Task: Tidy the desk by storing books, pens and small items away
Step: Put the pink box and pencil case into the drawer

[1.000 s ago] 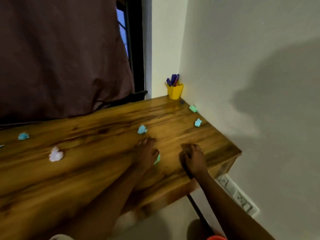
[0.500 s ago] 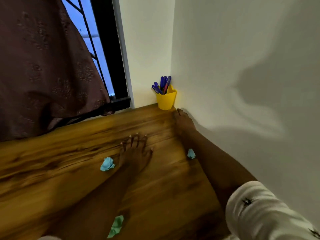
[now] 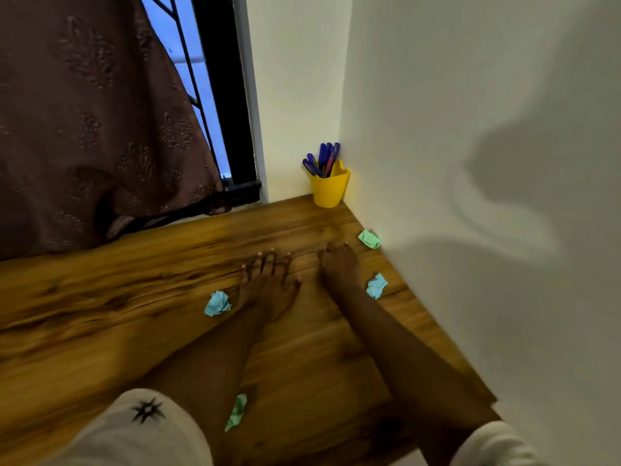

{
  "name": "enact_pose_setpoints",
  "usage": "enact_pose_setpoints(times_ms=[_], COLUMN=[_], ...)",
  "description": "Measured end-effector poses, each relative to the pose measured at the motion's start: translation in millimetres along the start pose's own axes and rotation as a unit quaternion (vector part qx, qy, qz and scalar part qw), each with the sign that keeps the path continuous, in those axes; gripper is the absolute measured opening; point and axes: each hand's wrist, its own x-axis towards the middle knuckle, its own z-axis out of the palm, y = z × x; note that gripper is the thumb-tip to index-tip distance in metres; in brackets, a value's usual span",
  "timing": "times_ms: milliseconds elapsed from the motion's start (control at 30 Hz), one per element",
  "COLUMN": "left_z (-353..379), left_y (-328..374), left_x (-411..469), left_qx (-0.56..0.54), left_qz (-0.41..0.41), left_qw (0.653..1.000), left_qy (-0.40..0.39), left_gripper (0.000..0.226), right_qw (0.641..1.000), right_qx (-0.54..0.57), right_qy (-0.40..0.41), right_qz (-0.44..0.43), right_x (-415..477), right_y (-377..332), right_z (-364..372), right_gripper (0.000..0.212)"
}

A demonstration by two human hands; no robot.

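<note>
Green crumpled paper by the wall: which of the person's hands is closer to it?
The right. The right hand rests just left of the green crumpled paper, not touching it; the left hand lies flat farther left, beyond the right hand.

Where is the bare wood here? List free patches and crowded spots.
Widest bare wood: the desk left of the blue paper ball, from the curtain to the near edge. Also the strip between the yellow pen cup and the left hand. Crowded: along the wall, with the green wad, a second blue wad and the right hand.
</note>
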Motion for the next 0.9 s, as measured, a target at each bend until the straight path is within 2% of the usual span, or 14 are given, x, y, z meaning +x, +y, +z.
enact_pose_setpoints(times_ms=[133, 200, 300, 367, 500, 533, 600, 667, 733, 833, 900], left_z=[-21.9, -37.9, -47.2, -45.7, -17.5, -8.8, 9.9, 27.2, 36.4, 15.1, -4.8], left_y=[-4.5, -5.7, -10.0, -24.0, -95.0, -123.9, -183.4, -251.7, -313.0, -354.9, -369.4], left_x=[-1.6, -27.7, -110.6, -182.2, -314.8, -343.9, -391.0, -437.3, -495.8, -587.3, -641.5], left_qx=[-0.066, -0.124, -0.198, -0.249, -0.297, -0.297, -0.221, -0.137, -0.120, -0.127, -0.122], left_qz=[0.013, 0.046, 0.101, 0.108, 0.118, 0.130, 0.164, 0.133, 0.078, -0.010, -0.059], left_qw=[0.991, 0.984, 0.975, 0.960, 0.939, 0.936, 0.951, 0.972, 0.979, 0.974, 0.972], left_qy=[-0.117, -0.123, -0.002, 0.073, 0.126, 0.135, 0.141, 0.140, 0.144, 0.190, 0.190], left_gripper=[0.064, 0.054, 0.048, 0.047, 0.041, 0.039, 0.041, 0.046, 0.046, 0.038, 0.036], right_qw=[0.998, 0.996, 0.994, 0.990, 0.960, 0.947, 0.913, 0.881, 0.857, 0.836, 0.829], right_qx=[0.059, 0.070, 0.094, 0.117, 0.249, 0.295, 0.385, 0.456, 0.502, 0.533, 0.537], right_qy=[0.030, 0.037, 0.022, 0.007, -0.023, -0.020, -0.014, -0.025, -0.042, -0.114, -0.155], right_qz=[0.020, 0.026, 0.042, 0.073, 0.128, 0.128, 0.135, 0.124, 0.110, 0.058, 0.017], right_x=[-61.4, -93.7, -145.5, -180.7, -252.4, -273.0, -313.9, -354.7, -391.3, -433.7, -458.1], right_y=[-22.9, -34.8, -52.6, -65.8, -118.6, -139.7, -183.8, -239.0, -298.4, -380.1, -430.9], right_z=[-6.4, -14.0, -22.7, -28.9, -43.5, -46.2, -48.4, -52.7, -57.7, -62.0, -57.8], right_gripper=[0.016, 0.012, 0.017, 0.023, 0.015, 0.021, 0.027, 0.037, 0.041, 0.033, 0.034])
